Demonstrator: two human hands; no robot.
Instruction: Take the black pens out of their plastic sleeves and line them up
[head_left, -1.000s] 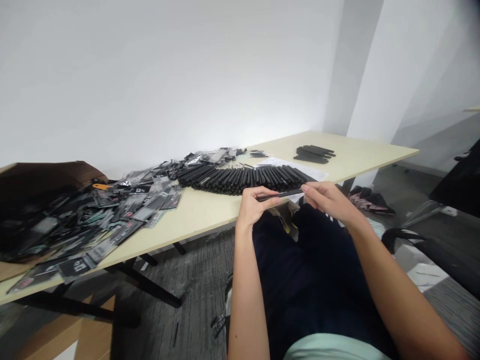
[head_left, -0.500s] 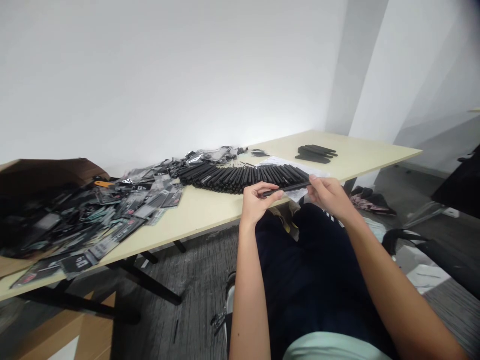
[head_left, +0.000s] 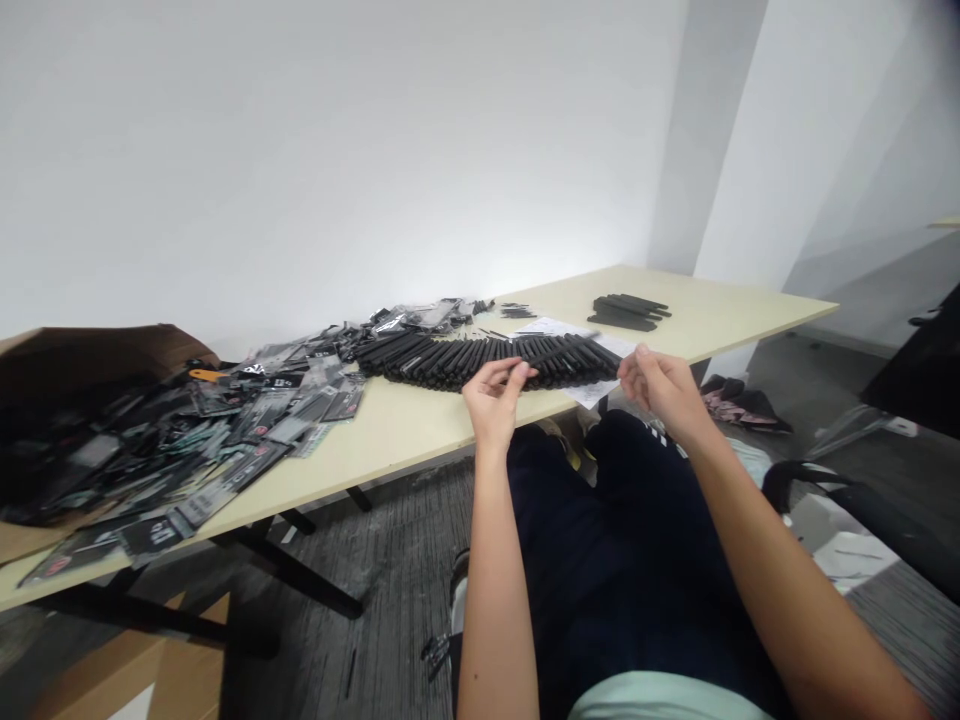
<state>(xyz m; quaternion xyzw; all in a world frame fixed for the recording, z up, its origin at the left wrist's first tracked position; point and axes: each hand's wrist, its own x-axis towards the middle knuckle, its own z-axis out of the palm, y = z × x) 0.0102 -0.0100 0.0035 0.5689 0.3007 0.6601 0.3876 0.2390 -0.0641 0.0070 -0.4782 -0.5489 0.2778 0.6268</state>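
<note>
My left hand (head_left: 493,395) is at the table's near edge, thumb and fingers pinched around a slim black pen-like stick (head_left: 559,350). The stick slants up and right over a long curved row of similar black sticks (head_left: 435,362), so its outline partly merges with them. To the right, my right hand (head_left: 655,385) is raised with thumb and fingers drawn together, apart from the left hand. Whatever its fingertips hold, if anything, is too small to see. White printed paper (head_left: 592,390) lies partly beneath the row's right end.
Flat black plastic packets (head_left: 255,440) heap up at the left, in front of an open brown carton (head_left: 112,345). A smaller stack of black pieces (head_left: 630,310) lies farther right on the table (head_left: 720,300). An open cardboard box (head_left: 180,660) sits on the floor.
Both hands held the stick's two ends level before. Now the right hand has let go of its end, and the left hand has moved slightly left, tilting the stick over the row.
</note>
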